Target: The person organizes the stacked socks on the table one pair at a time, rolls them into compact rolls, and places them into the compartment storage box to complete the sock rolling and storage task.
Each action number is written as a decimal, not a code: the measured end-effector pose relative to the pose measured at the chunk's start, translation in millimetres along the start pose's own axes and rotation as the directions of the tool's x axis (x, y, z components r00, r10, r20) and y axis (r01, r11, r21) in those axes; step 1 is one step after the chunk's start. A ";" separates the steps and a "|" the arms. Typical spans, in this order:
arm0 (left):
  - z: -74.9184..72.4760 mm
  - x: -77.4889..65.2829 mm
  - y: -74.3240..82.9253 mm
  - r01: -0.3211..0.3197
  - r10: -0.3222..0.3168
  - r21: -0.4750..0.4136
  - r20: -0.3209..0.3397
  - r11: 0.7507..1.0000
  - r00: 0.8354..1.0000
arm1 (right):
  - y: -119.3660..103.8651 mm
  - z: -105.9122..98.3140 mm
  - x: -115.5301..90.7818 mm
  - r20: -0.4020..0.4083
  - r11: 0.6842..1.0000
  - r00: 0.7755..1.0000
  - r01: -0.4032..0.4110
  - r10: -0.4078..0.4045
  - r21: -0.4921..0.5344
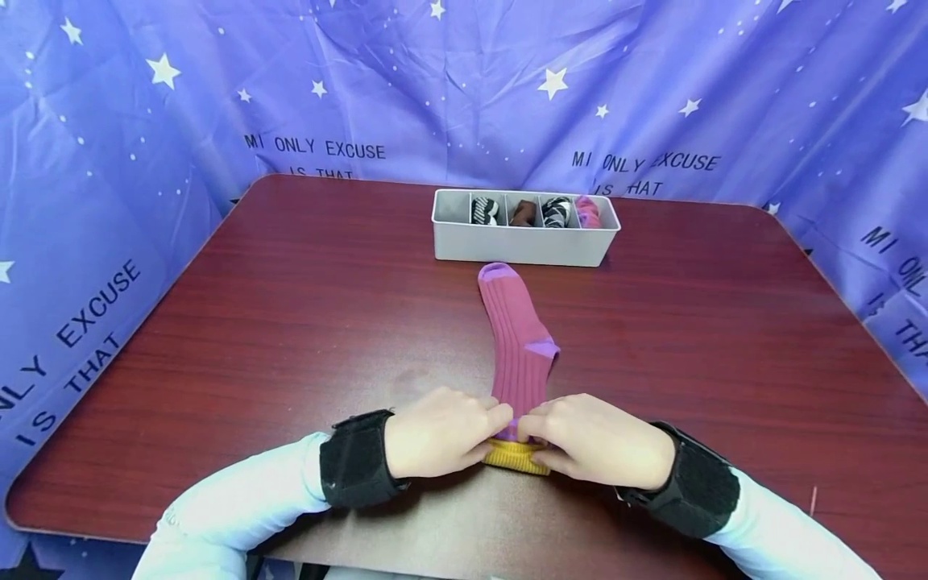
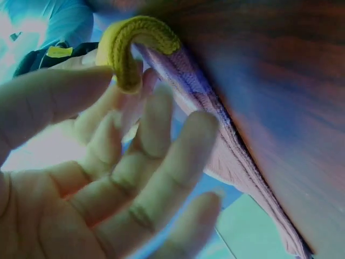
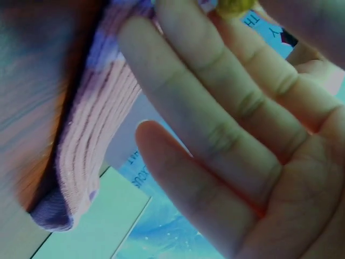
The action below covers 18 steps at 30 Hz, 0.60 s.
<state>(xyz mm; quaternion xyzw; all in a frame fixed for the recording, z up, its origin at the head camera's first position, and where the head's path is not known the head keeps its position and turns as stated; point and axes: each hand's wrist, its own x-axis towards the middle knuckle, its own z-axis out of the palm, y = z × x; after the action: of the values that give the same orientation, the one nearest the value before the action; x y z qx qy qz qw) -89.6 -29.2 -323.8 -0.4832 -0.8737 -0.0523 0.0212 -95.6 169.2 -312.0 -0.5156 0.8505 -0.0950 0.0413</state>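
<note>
A ribbed pink sock (image 1: 513, 330) with purple toe and heel lies flat on the table, toe pointing away from me. Its yellow cuff (image 1: 511, 457) is folded over at the near end. My left hand (image 1: 442, 435) pinches the left side of this cuff, with the thumb against the yellow edge (image 2: 119, 54) in the left wrist view. At the right side, my right hand (image 1: 605, 439) holds the cuff between thumb and fingertips. The right wrist view shows the sock's leg (image 3: 89, 129) running past the fingers, while the cuff is mostly hidden there.
Behind the sock stands a light grey divided box (image 1: 518, 244). Its compartments hold a striped bundle (image 1: 484, 211), a brown bundle (image 1: 524, 213), a black-and-white bundle (image 1: 557, 212) and a pink one (image 1: 588, 213). A blue star-printed curtain (image 1: 464, 89) hangs behind the reddish-brown table (image 1: 326, 306).
</note>
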 end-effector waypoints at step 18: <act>0.2 2.8 1.8 -0.077 0.078 -0.064 0.016 0.995 0.997 | -2.0 6.3 -1.5 -0.114 0.993 0.987 0.107 -0.112 -0.053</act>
<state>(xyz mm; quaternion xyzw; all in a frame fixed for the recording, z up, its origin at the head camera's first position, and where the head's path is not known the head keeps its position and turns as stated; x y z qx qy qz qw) -89.5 -25.9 -323.6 -0.5178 -0.8523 -0.0746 -0.0004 -92.1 168.9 -317.7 -0.5559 0.8238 -0.1074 -0.0258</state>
